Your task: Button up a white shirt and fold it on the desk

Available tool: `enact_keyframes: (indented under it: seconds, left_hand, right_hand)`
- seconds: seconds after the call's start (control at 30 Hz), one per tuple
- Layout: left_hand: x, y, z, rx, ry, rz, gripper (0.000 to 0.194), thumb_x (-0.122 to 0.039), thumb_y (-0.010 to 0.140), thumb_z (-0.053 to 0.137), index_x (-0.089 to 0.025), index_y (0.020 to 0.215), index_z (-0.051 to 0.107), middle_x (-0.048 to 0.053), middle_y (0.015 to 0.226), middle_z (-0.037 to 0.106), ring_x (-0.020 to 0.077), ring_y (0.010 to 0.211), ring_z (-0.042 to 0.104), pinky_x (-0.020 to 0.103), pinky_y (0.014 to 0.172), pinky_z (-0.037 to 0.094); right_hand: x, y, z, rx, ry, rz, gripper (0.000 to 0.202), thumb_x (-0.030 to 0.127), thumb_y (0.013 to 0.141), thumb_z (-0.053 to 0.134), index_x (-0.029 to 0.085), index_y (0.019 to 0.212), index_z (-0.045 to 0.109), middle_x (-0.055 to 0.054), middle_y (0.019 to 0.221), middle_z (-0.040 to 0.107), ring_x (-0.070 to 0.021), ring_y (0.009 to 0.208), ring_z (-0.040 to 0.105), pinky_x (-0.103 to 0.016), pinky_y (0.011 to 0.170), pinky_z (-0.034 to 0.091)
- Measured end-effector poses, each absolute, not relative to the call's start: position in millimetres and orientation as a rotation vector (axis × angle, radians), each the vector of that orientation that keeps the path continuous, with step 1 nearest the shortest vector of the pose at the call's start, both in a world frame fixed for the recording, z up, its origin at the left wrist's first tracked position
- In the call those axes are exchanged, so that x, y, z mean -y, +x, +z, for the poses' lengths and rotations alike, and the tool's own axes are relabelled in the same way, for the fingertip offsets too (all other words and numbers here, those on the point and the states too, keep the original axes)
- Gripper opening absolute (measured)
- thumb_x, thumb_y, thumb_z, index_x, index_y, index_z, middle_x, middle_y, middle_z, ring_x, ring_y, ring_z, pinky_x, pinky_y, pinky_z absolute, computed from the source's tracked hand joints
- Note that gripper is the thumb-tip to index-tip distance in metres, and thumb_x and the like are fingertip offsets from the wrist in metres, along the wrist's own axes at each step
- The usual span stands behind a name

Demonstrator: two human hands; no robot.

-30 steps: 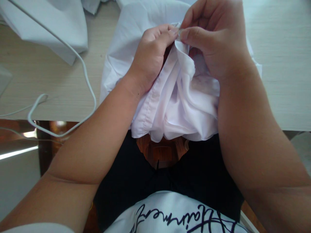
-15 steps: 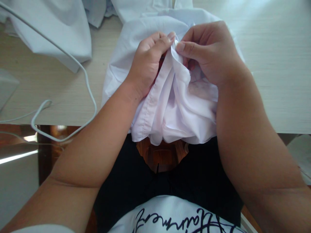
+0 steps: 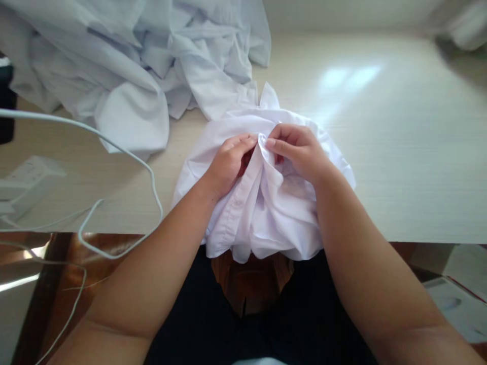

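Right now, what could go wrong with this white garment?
The left hand and right hand pinch only a small part of the white garment, so it could slip free. Its near end extends past the edge of the table and might drag. The white cord loops beside the left forearm and could snag.

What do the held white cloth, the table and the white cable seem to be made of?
White cloth: thin woven fabric, softly matte; fine folds and a stitched band show. Fibre unclear.
Table: wood or wood-look laminate, satin; faint grain, bright reflection.
White cable: probably plastic-coated, smooth; it bends in round curves.
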State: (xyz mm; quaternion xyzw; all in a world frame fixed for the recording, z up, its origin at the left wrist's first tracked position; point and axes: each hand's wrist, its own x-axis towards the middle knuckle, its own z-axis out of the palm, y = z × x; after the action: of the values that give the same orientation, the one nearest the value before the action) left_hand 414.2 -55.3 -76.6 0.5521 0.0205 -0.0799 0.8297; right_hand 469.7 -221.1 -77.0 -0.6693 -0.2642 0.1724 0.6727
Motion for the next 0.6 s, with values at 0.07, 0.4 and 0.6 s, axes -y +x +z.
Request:
enact_keyframes:
  seconds: [0.07,0.4,0.6]
  left_hand:
    - [55,413,-72,-0.048,1.172,-0.164,0.018,-0.035,0.085,0.063,-0.018,0.08,0.063,0.001,0.069,0.058,0.0152,0.067,0.059,0.025,0.057,0.044]
    - [51,414,-60,-0.035,1.298,-0.085,0.023,-0.035,0.086,0.063,-0.017,0.073,0.058,-0.001,0.071,0.055,0.0109,0.066,0.049,0.023,0.061,0.04]
    - [55,412,-55,-0.055,1.301,-0.126,0.023,-0.039,0.086,0.061,-0.018,0.076,0.06,0.0,0.072,0.056,0.0119,0.064,0.049,0.024,0.061,0.04]
  right_hand:
    - [222,470,-74,0.596,-1.493,0.401,0.042,0.058,0.077,0.075,0.021,0.072,0.058,0.002,0.063,0.051,-0.0115,0.058,0.046,-0.026,0.051,0.036]
    - [224,470,-67,0.604,-1.456,0.432,0.031,0.048,0.086,0.068,0.019,0.078,0.061,0.002,0.068,0.052,-0.0116,0.062,0.047,-0.026,0.058,0.039]
    - [225,471,-65,0.581,-1.464,0.44,0.03,0.046,0.087,0.066,0.019,0.077,0.06,0.002,0.067,0.052,-0.0115,0.062,0.046,-0.025,0.058,0.039]
